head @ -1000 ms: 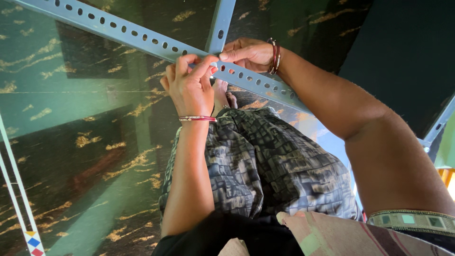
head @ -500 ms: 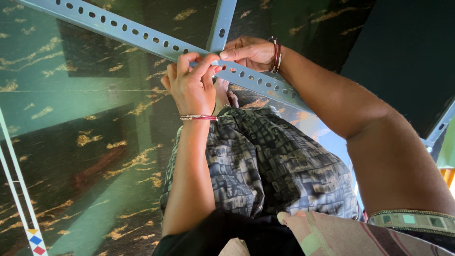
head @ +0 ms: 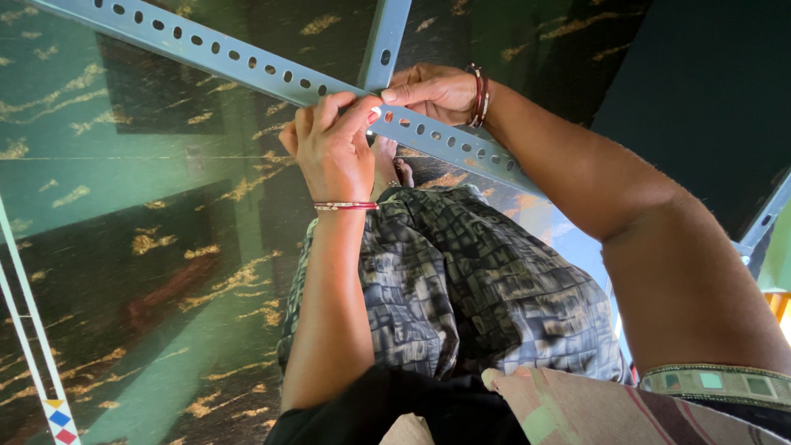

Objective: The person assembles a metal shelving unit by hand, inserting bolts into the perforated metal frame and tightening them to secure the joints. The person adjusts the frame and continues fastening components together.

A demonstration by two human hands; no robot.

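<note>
Slotted bar (head: 247, 70) runs slantwise above the dark green floor (head: 124, 247), meeting a second bar (head: 383, 41) at a joint. Left hand (head: 329, 152) pinches thumb and fingers together at that joint; right hand (head: 432, 89) grips the bar's edge just beside it

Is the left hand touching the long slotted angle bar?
Touching. The head view shows the left hand with thumb and fingertips pressed on the long slotted angle bar at its joint with the cross bar; no gap shows.
</note>
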